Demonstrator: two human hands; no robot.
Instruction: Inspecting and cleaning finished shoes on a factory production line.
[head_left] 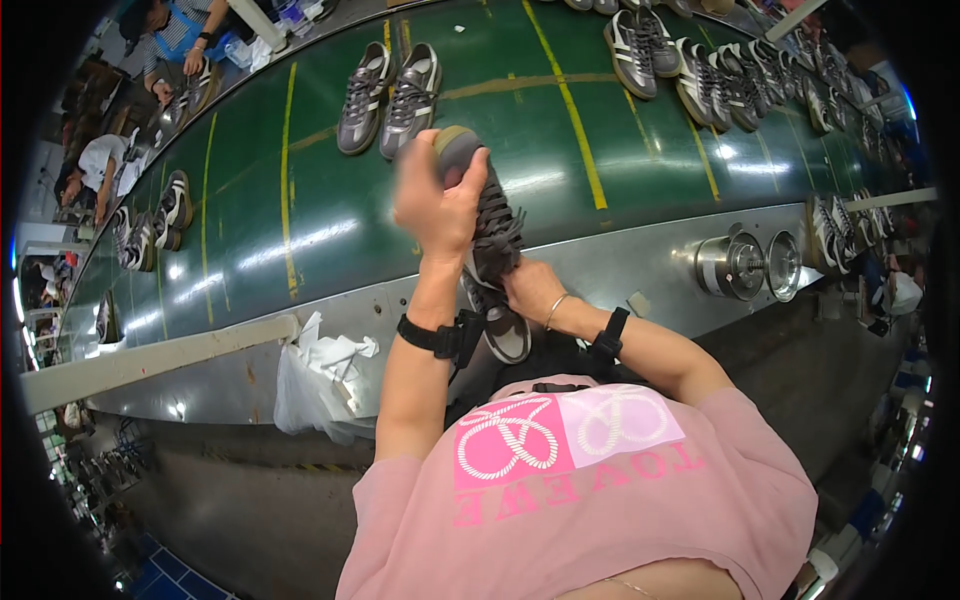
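Observation:
A dark grey sneaker [496, 222] with dark laces and a gum-coloured sole is held upright over the metal edge in front of me. My left hand [440, 205], slightly blurred, is wrapped round its upper end. Lower down, my right hand [534, 288] is closed at the sneaker's bottom end, its fingertips partly hidden by the shoe. Below the held shoe, a second sneaker [507, 332] rests with its light-edged toe toward me. Just beyond my left hand, a pair of grey sneakers with white stripes [408, 102] stands on the green conveyor belt [350, 205].
A metal dispenser pot [732, 266] stands on the steel ledge [640, 270] to the right. White paper in a plastic bag [322, 375] hangs at the left, by a pale rail [170, 362]. More sneakers [735, 85] line the belt. Another person [185, 45] handles shoes at the far left.

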